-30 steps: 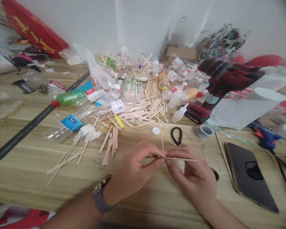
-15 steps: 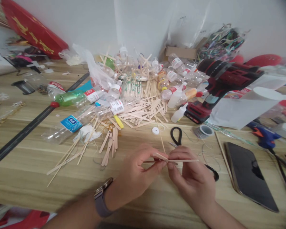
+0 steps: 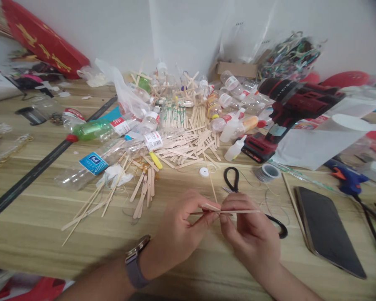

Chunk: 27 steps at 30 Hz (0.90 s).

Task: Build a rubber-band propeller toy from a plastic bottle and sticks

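Near the table's front, my left hand [image 3: 183, 230] and my right hand [image 3: 252, 234] meet fingertip to fingertip. Both pinch flat wooden sticks [image 3: 246, 211] that cross between them. A thin round stick [image 3: 212, 184] runs from the fingertips toward the back. Black-handled scissors [image 3: 232, 179] lie partly beneath my right hand. Left of my hands, several flat sticks with small holes [image 3: 143, 190] rest on the table beside thin sticks tied with thread [image 3: 87, 205]. The exact joint between the held sticks is hidden by my fingers.
Behind lie a heap of flat sticks [image 3: 184, 148], plastic bottles [image 3: 92, 129], glue bottles [image 3: 235, 148] and a red drill [image 3: 282, 117]. On the right are a phone [image 3: 329, 230], a spool [image 3: 268, 172] and a blue glue gun [image 3: 347, 177]. A dark strip [image 3: 28, 179] crosses the left.
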Available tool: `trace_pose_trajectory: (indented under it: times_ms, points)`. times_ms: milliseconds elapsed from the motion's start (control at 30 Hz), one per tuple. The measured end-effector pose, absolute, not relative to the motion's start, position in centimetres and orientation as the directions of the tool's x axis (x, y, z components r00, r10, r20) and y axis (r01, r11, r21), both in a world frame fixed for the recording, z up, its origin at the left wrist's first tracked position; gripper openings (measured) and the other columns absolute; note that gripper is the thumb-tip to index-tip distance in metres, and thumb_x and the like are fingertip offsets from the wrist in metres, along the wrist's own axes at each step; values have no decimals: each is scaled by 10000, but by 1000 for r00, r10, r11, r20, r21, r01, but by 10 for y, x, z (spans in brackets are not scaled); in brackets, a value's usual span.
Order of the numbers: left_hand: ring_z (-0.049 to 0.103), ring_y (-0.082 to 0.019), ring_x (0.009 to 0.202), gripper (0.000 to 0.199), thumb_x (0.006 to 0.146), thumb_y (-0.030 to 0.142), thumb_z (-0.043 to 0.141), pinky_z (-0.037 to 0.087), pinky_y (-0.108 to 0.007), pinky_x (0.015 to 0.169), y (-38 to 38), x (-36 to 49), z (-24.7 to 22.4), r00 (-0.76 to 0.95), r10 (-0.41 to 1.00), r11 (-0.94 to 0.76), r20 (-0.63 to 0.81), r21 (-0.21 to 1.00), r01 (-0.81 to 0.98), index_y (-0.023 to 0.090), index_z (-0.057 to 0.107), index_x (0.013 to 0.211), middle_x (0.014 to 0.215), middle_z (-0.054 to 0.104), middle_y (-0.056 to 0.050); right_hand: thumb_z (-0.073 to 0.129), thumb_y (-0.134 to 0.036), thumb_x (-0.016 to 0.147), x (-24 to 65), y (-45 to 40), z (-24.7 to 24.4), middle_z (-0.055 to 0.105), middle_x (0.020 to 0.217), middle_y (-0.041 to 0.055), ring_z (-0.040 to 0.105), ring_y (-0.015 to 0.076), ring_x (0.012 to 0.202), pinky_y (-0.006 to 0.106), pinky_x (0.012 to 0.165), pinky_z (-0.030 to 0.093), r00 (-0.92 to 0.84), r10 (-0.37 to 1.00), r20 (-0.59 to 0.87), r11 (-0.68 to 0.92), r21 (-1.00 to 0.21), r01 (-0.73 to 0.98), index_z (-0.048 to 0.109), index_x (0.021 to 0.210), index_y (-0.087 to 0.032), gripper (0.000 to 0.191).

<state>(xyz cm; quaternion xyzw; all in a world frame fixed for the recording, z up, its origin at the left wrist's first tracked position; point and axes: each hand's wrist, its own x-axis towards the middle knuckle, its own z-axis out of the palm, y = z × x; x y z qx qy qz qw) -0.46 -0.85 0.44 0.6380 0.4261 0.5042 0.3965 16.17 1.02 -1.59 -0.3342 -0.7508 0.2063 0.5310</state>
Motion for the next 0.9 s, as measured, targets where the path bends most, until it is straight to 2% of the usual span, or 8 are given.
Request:
trace_pose_trajectory:
  times_ms: [433, 700, 900]
  points:
    - [658, -165, 815, 98, 901, 223, 654, 506, -267, 752, -9, -4, 2, 120, 943, -324, 310, 938, 126, 189, 745, 917, 866, 740, -36, 621, -76, 853, 161, 12, -17, 634, 786, 18, 625, 195, 747, 341, 679, 524, -196, 704, 682, 707, -648, 283, 629, 931, -249, 190]
    - [674, -161, 828, 58, 868, 218, 673, 518, -266, 777, -3, -6, 3, 105, 974, -203, 200, 979, 21, 209, 730, 868, 889, 755, -8, 622, -84, 864, 159, 17, -12, 681, 799, 34, 660, 201, 745, 329, 654, 550, -210, 718, 664, 694, -658, 292, 663, 935, -250, 186]
    - [668, -161, 870, 37, 866, 224, 670, 507, -260, 800, -2, -7, 0, 117, 986, -109, 115, 992, -58, 207, 704, 869, 895, 745, -3, 514, -43, 897, 169, 21, 0, 695, 842, 36, 673, 188, 772, 300, 653, 553, -292, 699, 653, 714, -617, 332, 672, 978, -251, 273]
